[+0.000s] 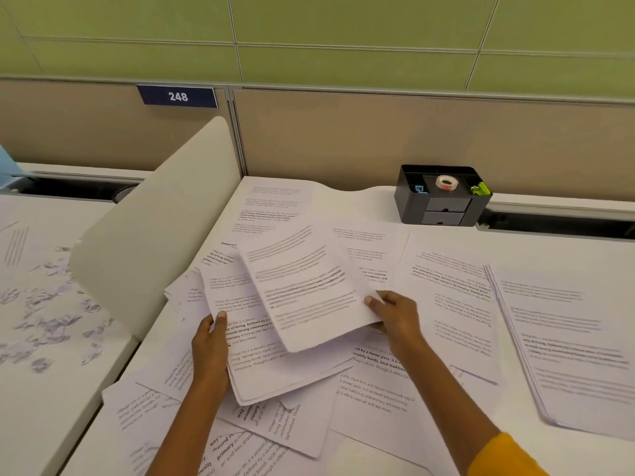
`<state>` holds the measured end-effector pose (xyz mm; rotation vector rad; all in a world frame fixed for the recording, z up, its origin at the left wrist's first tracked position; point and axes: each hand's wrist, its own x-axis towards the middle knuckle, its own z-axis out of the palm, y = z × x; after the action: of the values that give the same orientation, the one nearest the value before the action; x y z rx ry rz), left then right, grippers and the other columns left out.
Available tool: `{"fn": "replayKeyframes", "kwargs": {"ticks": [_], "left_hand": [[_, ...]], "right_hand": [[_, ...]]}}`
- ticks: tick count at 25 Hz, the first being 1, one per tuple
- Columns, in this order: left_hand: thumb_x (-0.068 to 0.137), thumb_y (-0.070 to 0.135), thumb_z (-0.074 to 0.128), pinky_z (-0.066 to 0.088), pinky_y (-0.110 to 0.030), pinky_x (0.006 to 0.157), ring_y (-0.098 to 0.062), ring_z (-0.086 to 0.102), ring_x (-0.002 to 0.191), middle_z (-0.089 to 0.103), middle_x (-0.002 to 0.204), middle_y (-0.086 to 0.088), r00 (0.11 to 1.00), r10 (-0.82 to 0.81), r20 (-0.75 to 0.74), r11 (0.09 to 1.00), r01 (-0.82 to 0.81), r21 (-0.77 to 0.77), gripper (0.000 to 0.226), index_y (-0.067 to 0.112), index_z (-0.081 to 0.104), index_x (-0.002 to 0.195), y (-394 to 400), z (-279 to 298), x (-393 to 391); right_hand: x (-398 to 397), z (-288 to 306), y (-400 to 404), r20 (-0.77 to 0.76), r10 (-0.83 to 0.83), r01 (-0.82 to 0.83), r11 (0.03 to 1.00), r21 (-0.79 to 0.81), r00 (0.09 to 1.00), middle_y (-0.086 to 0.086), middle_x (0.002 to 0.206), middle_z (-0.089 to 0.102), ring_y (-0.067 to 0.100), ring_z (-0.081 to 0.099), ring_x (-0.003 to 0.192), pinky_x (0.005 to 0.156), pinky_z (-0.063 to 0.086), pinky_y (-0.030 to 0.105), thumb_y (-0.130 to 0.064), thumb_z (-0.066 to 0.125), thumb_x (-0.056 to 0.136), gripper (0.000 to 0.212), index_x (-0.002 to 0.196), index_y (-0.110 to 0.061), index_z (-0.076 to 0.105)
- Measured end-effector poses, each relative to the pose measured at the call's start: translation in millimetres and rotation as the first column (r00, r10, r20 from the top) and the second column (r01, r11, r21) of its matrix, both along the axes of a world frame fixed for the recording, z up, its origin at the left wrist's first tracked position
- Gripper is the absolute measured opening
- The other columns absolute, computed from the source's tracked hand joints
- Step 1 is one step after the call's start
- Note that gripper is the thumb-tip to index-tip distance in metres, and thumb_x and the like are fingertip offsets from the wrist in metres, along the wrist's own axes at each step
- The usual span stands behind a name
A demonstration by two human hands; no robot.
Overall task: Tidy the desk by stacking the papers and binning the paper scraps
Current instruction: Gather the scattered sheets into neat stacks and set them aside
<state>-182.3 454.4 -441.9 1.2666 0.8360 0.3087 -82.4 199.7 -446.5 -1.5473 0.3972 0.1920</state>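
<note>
Head view: desk is covered corner to corner with loose printed papers, a neater pile lies by the right edge, and the paper scraps sit untouched on the adjoining surface past the left divider, so this looks like the stacking step, mid-gather. Left hand grips the left edge of a small held stack, thumb on top; right hand pinches the corner of a motion-blurred sheet over that stack. Next move likely calls for squaring the sheet onto the stack, then picking up the next loose page near the front edge; no bin in view.
</note>
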Motion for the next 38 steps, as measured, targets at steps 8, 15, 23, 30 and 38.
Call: {"fn": "replayKeyframes", "kwargs": {"ticks": [8, 15, 23, 30, 38], "left_hand": [[0.092, 0.012, 0.056, 0.05, -0.049, 0.088, -0.029, 0.062, 0.1, 0.064, 0.115, -0.01, 0.998, -0.058, -0.004, 0.998, 0.058, 0.006, 0.021, 0.015, 0.056, 0.113, 2, -2, -4], [0.092, 0.005, 0.054, 0.046, -0.049, 0.094, -0.027, 0.059, 0.106, 0.062, 0.113, -0.005, 0.998, -0.059, 0.025, 0.995, 0.057, 0.082, 0.028, 0.016, 0.055, 0.118, 7, -7, -3], [0.091, 0.007, 0.057, 0.047, -0.055, 0.093, -0.029, 0.061, 0.105, 0.065, 0.111, -0.005, 0.999, -0.04, 0.016, 0.999, 0.039, 0.022, 0.023, 0.022, 0.059, 0.109, 11, -13, 5], [0.091, 0.006, 0.056, 0.048, -0.053, 0.092, -0.029, 0.062, 0.103, 0.065, 0.111, -0.007, 0.998, -0.062, 0.0, 0.998, 0.062, 0.03, 0.024, 0.018, 0.058, 0.112, 9, -10, 4], [0.092, 0.006, 0.055, 0.047, -0.052, 0.093, -0.03, 0.06, 0.104, 0.064, 0.113, -0.008, 0.996, -0.088, -0.007, 0.995, 0.088, 0.038, 0.023, 0.018, 0.056, 0.111, 5, -10, -1]], "right_hand": [[-37, 0, 44, 0.106, 0.289, -0.265, 0.944, -0.196, 0.951, -0.001, 0.087, 0.072, 0.015, 0.068, 0.081, 0.065, 0.053, 0.024, -0.018, 0.072, 0.081, 0.006, 0.085, -0.015, 0.069], [-7, -4, -12, 0.2, 0.161, 0.04, 0.675, -0.737, 0.967, 0.005, 0.098, 0.064, 0.021, 0.057, 0.092, 0.08, 0.044, 0.031, -0.026, 0.067, 0.085, 0.019, 0.101, -0.015, 0.067], [7, 10, -22, -0.137, 0.112, -0.169, 0.366, -0.915, 0.984, 0.016, 0.123, 0.047, 0.034, 0.05, 0.113, 0.089, 0.044, 0.04, -0.063, 0.067, 0.072, 0.08, 0.122, -0.004, 0.044], [28, 11, -13, -0.168, 0.028, -0.138, 0.711, -0.69, 0.985, 0.02, 0.12, 0.055, 0.037, 0.056, 0.109, 0.084, 0.047, 0.04, -0.022, 0.085, 0.067, 0.07, 0.119, 0.001, 0.044], [23, 16, 8, -0.185, 0.071, -0.197, 0.41, -0.89, 0.98, 0.016, 0.13, 0.04, 0.033, 0.042, 0.121, 0.098, 0.039, 0.041, -0.051, 0.073, 0.073, 0.079, 0.127, -0.007, 0.036]]}}
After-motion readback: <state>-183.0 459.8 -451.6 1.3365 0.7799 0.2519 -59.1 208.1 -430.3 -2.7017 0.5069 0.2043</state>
